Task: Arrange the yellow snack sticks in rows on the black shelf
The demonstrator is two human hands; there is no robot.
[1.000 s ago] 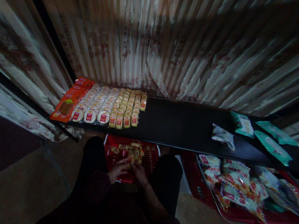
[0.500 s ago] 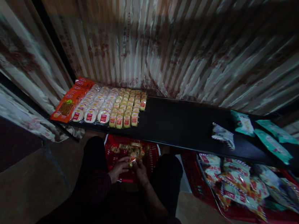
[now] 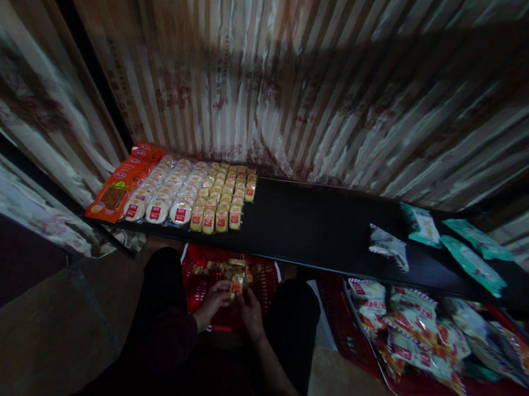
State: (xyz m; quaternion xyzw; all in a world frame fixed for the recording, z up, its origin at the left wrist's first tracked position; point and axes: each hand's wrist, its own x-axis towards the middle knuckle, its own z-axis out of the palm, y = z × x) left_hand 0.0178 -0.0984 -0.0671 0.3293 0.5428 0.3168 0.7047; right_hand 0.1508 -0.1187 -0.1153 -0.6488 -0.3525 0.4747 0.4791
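Note:
A small yellow packaged cake with a red-and-white label is held upright between my hands. From the left, my left hand has its fingers closed on the wrapper. On the opposite side, my right hand grips it as well. Both hands are over a red plastic basket between my knees, where several more yellow packs lie loose. Above the basket, rows of matching yellow cakes stand on a black shelf.
Left of the yellow rows are round white packaged cakes and orange packets. Farther right lie a grey-white bag and green packets. A second red basket holds snack bags. Behind the shelf hangs a striped curtain.
The view has tilted slightly, so the shelf appears a little lower. My hands still hold the cake, its label now facing me more squarely.

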